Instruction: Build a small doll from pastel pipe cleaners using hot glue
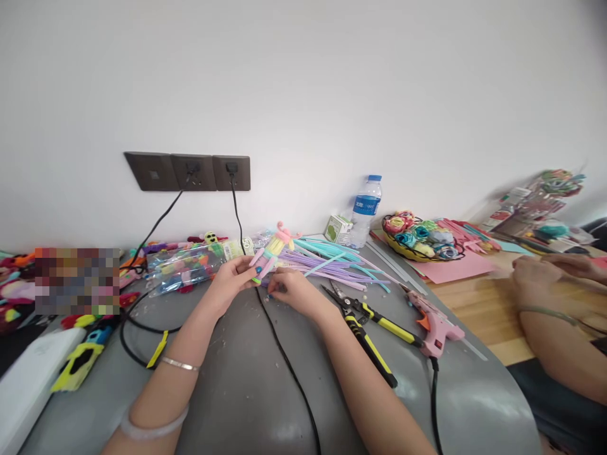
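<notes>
On the grey table, left hand [233,275] grips pipe-cleaner figure [271,251]; right hand's [290,289] grip unclear.

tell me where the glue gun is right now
In the head view, the pink glue gun lies on the grey table, right of the right hand, beside the yellow-handled cutters.

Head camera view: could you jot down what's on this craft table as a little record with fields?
Left hand: grip on a pastel pipe-cleaner figure
Right hand: fingers at the figure's lower end
Behind hands: pile of pipe cleaners
Right of hands: yellow-handled cutters, pink glue gun
By wall: water bottle, bowl of fabric roses
Far right: another person's forearm
</notes>
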`<state>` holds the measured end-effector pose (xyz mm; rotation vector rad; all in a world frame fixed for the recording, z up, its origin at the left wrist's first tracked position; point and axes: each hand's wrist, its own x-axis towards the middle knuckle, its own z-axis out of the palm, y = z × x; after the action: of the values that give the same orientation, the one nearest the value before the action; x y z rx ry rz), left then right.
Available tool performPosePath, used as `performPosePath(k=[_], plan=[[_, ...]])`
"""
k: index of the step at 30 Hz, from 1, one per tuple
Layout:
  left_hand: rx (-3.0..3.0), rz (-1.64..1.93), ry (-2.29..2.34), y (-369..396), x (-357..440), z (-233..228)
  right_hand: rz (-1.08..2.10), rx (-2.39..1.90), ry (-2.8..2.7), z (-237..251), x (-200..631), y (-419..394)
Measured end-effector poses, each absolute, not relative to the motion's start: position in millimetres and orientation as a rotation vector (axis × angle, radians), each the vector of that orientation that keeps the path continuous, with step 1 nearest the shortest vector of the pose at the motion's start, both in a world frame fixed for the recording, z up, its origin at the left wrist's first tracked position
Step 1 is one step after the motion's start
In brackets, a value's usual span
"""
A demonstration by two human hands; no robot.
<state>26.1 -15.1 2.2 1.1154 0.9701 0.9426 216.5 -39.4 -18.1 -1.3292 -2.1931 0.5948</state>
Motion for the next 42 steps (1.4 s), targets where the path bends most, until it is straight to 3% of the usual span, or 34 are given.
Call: performPosePath(k=[6, 18, 30, 42], plan=[[1.080, 0.945, 0.983, -15.5, 27.1, 1.2, 0.499, -1.312, -2.278, -25.9, 217.7, -39.9], [1.193, 1.158, 1.118, -8.8, 20.4, 1.6, 0.714, -1.198, -1.842, -18.4, 243.6, -55.3], [1.645, 1.067, 1.256, -16.8, 22.4, 8.5, 0.410, -1.196, -1.939, 0.0, 231.0, -61.5], [1.684, 1.042, 1.290, -17.5, 24.3, 6.9, 0.248, -1.295, -2.106, 2.6, 220.7, -58.1]])
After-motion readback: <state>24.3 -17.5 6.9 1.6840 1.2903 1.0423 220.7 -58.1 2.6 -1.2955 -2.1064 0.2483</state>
